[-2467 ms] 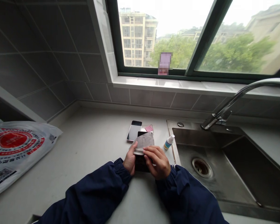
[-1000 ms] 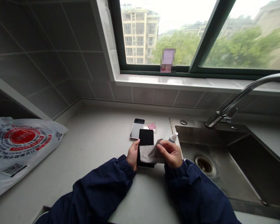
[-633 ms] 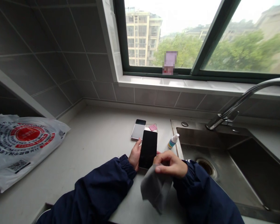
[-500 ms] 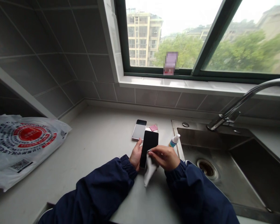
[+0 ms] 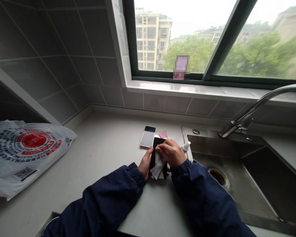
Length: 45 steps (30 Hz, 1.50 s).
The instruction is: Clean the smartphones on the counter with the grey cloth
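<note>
A black smartphone (image 5: 152,161) lies in my left hand (image 5: 145,162), which grips it by its long edges, thumb on the left side and fingertips showing at the right. My right hand (image 5: 173,152) pinches a light grey cloth (image 5: 158,166) against the upper part of the dark screen. The cloth hangs down over the screen to its lower end. Just beyond lies a second phone (image 5: 148,136) on the counter, its screen reflecting pale light. Beside that one is a small pink packet (image 5: 162,135) on a clear flat piece. A white-capped spray bottle (image 5: 186,146) stands partly behind my right hand.
The white countertop (image 5: 108,141) carries a white plastic bag (image 5: 7,171) with red print at the left. At the right is a steel sink (image 5: 236,194) with a curved faucet (image 5: 251,112). A tiled wall and windowsill (image 5: 158,87) run along the back.
My right hand has moved up the screen with the cloth, which now lies across the phone rather than hanging off its right side. The hand now covers more of the bottle.
</note>
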Tool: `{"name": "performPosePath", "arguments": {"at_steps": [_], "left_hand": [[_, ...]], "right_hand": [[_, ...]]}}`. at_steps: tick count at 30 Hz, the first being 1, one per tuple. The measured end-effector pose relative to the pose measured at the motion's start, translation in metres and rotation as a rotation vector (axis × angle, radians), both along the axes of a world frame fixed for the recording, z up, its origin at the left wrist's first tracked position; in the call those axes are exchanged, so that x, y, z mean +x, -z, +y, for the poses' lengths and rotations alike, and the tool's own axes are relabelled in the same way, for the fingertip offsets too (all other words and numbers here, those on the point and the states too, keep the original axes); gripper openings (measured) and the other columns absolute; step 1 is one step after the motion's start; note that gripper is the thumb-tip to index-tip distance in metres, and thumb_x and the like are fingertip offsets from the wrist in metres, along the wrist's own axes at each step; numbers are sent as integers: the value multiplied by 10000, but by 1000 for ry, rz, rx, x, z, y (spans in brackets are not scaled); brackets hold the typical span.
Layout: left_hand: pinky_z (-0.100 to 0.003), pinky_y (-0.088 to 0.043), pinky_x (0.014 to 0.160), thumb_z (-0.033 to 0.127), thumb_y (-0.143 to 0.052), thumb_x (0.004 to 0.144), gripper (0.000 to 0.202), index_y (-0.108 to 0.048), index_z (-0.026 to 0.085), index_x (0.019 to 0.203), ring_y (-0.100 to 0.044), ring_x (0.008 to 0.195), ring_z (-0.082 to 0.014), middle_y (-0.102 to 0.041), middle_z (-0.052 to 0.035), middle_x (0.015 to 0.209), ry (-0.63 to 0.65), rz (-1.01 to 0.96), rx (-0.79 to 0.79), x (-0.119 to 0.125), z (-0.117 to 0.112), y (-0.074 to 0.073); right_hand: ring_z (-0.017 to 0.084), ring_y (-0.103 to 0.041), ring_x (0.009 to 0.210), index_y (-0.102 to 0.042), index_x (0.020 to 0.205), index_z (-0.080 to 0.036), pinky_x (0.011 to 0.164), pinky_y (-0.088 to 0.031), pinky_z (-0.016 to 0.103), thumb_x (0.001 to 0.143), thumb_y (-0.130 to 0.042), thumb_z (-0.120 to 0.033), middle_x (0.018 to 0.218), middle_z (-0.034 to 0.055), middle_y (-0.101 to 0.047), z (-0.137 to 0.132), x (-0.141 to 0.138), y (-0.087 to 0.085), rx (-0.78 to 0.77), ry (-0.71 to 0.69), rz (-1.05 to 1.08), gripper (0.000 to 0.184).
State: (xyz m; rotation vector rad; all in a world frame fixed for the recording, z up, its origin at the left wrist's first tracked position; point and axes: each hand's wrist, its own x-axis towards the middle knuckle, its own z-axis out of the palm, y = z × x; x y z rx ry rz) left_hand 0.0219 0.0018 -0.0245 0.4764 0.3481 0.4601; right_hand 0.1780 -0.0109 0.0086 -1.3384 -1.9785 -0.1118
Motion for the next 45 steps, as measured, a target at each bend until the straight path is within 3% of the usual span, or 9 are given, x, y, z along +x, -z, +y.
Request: {"name": "performPosePath", "arguments": {"at_steps": [8, 15, 17, 21, 29, 32, 36, 41, 45], "left_hand": [[-444, -561, 629, 585, -446, 886, 642, -562, 88, 1276, -699, 680, -296, -724, -168, 937, -78, 97, -40, 4, -3, 2], [-436, -540, 687, 581, -373, 906, 665, -614, 34, 1198, -702, 708, -312, -728, -190, 883, -40, 212, -78, 3, -4, -7], [-432, -541, 700, 571, -378, 910, 648, -613, 43, 1202, -705, 724, -306, -730, -188, 906, -49, 209, -95, 4, -4, -8], [-322, -524, 855, 385, -442, 936, 441, -623, 66, 1182, -697, 907, -226, -719, -145, 1057, -260, 98, -129, 7, -6, -8], [-327, -543, 809, 401, -467, 920, 432, -647, 57, 1109, -698, 850, -229, -725, -142, 969, -194, 40, -101, 8, -5, -7], [-311, -547, 777, 406, -508, 904, 448, -628, 64, 1168, -699, 846, -226, -726, -135, 978, -196, 76, -63, 7, -5, -3], [-385, -555, 731, 523, -457, 900, 578, -598, 73, 1234, -707, 777, -267, -727, -165, 978, -121, 120, -49, 5, -3, -2], [-403, -552, 718, 552, -353, 924, 642, -601, 45, 1229, -709, 732, -278, -731, -192, 927, -82, 229, -51, 3, -3, -10], [-387, -551, 738, 552, -308, 936, 671, -624, 14, 1182, -710, 810, -296, -729, -207, 917, -50, 232, -68, 4, -5, -14]], "right_hand": [[198, -557, 803, -710, 826, -213, 765, -471, 319, 886, -655, -329, 817, 54, -617, 12, -1, 2, 49, 59, 52, 142], [239, -585, 967, -650, 1023, -221, 865, -492, 400, 886, -630, -262, 1009, 79, -615, -9, 0, 2, 162, 126, 217, 145], [223, -603, 933, -652, 1013, -223, 834, -506, 383, 891, -595, -206, 989, 75, -626, -22, 0, 3, 155, 57, 230, 136], [220, -603, 910, -648, 1094, -222, 810, -520, 375, 877, -612, -178, 1056, 89, -655, -44, -4, 7, 84, -127, 112, 225], [212, -607, 871, -675, 1082, -236, 759, -534, 367, 888, -590, -163, 1002, 88, -667, -47, -4, 24, 44, -168, 163, 224], [208, -615, 843, -710, 995, -246, 750, -533, 361, 860, -643, -226, 934, 73, -674, -48, -4, 27, -14, -103, 345, 152], [158, -578, 624, -687, 920, -204, 610, -512, 295, 858, -656, -345, 726, 28, -616, -51, -4, 33, -81, 125, 584, 157], [104, -488, 437, -581, 682, -194, 433, -416, 216, 886, -576, -523, 535, -30, -545, -44, -5, 43, -206, 251, 758, 387], [102, -470, 397, -574, 653, -197, 383, -387, 208, 829, -565, -658, 483, -43, -506, -39, -9, 48, -286, 262, 879, 493]]}}
